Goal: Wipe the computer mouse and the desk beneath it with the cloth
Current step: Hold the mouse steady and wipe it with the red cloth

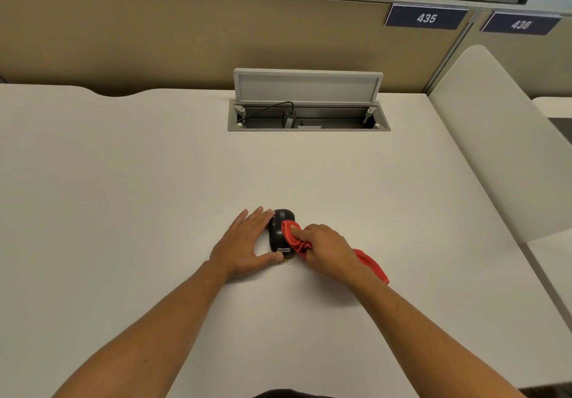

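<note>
A black computer mouse lies on the white desk, near its front middle. My left hand rests against the mouse's left side, fingers at its far end and thumb at its near end, steadying it. My right hand grips a red cloth and presses it onto the mouse's right side and top. The cloth's tail trails out behind my right wrist. A few small crumbs lie on the desk just in front of the mouse.
An open cable hatch with a raised lid, a black plug and a cable sits at the back of the desk. A beige partition with number plates 435 and 436 stands behind. A white divider panel borders the right side.
</note>
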The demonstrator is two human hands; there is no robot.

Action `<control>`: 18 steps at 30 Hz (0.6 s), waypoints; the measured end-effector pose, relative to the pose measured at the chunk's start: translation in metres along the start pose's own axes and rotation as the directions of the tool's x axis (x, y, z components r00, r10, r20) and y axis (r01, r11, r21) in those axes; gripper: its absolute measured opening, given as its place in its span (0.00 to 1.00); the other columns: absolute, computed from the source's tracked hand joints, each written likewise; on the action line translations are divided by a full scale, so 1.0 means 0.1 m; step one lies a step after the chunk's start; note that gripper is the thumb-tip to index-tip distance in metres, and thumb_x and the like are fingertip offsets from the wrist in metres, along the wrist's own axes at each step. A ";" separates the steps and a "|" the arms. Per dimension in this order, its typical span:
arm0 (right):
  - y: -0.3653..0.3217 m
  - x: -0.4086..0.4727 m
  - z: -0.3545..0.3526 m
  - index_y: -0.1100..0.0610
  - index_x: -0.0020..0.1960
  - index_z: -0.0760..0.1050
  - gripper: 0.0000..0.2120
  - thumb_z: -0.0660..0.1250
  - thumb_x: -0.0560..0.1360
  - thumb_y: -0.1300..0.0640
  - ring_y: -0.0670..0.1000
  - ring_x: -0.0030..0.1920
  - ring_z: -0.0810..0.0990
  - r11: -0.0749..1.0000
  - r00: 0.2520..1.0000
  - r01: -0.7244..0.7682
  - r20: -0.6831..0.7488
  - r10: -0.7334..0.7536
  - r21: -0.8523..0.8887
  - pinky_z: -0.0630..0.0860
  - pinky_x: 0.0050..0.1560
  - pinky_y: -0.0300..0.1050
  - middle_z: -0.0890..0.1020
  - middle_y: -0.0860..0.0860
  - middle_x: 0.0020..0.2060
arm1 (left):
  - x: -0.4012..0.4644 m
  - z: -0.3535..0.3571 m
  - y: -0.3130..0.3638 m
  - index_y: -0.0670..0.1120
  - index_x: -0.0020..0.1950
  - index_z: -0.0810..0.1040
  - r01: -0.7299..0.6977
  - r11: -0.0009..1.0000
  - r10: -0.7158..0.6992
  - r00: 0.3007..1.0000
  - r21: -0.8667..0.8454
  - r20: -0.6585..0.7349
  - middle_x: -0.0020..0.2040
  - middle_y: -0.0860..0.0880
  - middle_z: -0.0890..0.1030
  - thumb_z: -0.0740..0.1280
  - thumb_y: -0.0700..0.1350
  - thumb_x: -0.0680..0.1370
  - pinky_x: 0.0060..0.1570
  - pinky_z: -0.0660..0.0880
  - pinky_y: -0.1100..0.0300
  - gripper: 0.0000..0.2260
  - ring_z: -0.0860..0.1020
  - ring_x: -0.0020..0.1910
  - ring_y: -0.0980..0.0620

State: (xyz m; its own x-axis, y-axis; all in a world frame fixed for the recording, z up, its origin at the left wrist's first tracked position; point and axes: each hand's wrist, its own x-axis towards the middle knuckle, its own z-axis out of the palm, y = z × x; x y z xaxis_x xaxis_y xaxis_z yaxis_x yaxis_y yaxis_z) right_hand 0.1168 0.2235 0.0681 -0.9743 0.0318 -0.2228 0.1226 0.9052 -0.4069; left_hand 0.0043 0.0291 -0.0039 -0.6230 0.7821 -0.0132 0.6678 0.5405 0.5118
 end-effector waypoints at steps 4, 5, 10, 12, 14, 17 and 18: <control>-0.02 -0.13 0.08 0.47 0.68 0.71 0.20 0.61 0.76 0.56 0.53 0.45 0.72 1.000 0.999 0.024 -0.022 -0.024 -0.017 0.68 0.38 0.46 0.78 0.52 0.45 | 0.00 0.01 0.00 0.53 0.81 0.52 0.008 1.000 -0.008 1.000 -0.004 0.003 0.78 0.61 0.53 0.59 0.77 0.70 0.75 0.38 0.63 0.47 0.42 0.76 0.67; -0.03 -0.15 0.10 0.47 0.69 0.70 0.20 0.61 0.77 0.56 0.53 0.46 0.72 0.999 0.999 0.031 -0.025 -0.031 -0.022 0.67 0.39 0.45 0.78 0.51 0.46 | 0.00 0.01 0.00 0.53 0.81 0.52 0.008 1.000 -0.008 1.000 -0.007 0.003 0.78 0.61 0.53 0.60 0.77 0.70 0.75 0.38 0.63 0.47 0.42 0.76 0.68; -0.07 -0.25 0.15 0.44 0.70 0.69 0.21 0.61 0.78 0.54 0.52 0.47 0.72 0.996 0.996 0.089 0.009 -0.089 -0.012 0.67 0.39 0.45 0.78 0.49 0.47 | 0.00 0.00 0.00 0.54 0.80 0.52 0.005 1.000 -0.006 1.000 -0.023 -0.003 0.79 0.58 0.54 0.60 0.77 0.70 0.75 0.38 0.64 0.46 0.42 0.76 0.68; -0.07 -0.28 0.13 0.45 0.69 0.71 0.22 0.60 0.75 0.54 0.52 0.47 0.74 0.995 0.997 0.081 -0.006 -0.080 0.051 0.71 0.41 0.47 0.79 0.50 0.48 | 0.00 -0.01 0.00 0.54 0.81 0.52 0.004 0.999 -0.004 1.000 -0.038 0.006 0.80 0.57 0.54 0.60 0.77 0.70 0.76 0.39 0.63 0.46 0.43 0.77 0.67; -0.05 -0.32 0.07 0.47 0.67 0.74 0.24 0.58 0.71 0.56 0.53 0.49 0.75 0.986 0.997 0.051 -0.058 -0.042 0.160 0.73 0.47 0.48 0.80 0.50 0.50 | 0.00 -0.02 0.01 0.54 0.81 0.51 0.001 0.998 0.000 1.000 -0.063 0.021 0.80 0.58 0.53 0.62 0.77 0.69 0.77 0.41 0.60 0.49 0.43 0.77 0.66; -0.04 -0.37 -0.09 0.43 0.63 0.76 0.25 0.59 0.68 0.57 0.48 0.49 0.77 0.948 0.988 0.035 -0.154 0.015 0.317 0.75 0.51 0.47 0.81 0.46 0.49 | -0.04 -0.06 0.01 0.53 0.81 0.48 0.014 0.994 -0.011 0.999 -0.112 0.032 0.78 0.62 0.46 0.66 0.77 0.66 0.77 0.41 0.59 0.54 0.40 0.76 0.67; -0.05 -0.38 -0.15 0.41 0.62 0.75 0.24 0.58 0.68 0.56 0.45 0.49 0.78 0.922 0.982 0.032 -0.183 0.042 0.386 0.75 0.51 0.46 0.82 0.43 0.49 | -0.06 -0.08 0.01 0.53 0.81 0.47 0.015 0.993 -0.012 1.000 -0.121 0.028 0.78 0.62 0.45 0.66 0.77 0.66 0.76 0.40 0.60 0.54 0.39 0.76 0.67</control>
State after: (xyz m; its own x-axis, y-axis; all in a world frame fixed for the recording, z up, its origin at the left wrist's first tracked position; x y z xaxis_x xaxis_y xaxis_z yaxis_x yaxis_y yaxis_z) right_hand 0.1505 0.2240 0.0921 -0.9864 0.1469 -0.0742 0.1546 0.6720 -0.7242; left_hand 0.0050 0.0225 0.0033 -0.6192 0.7841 -0.0430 0.6044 0.5108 0.6114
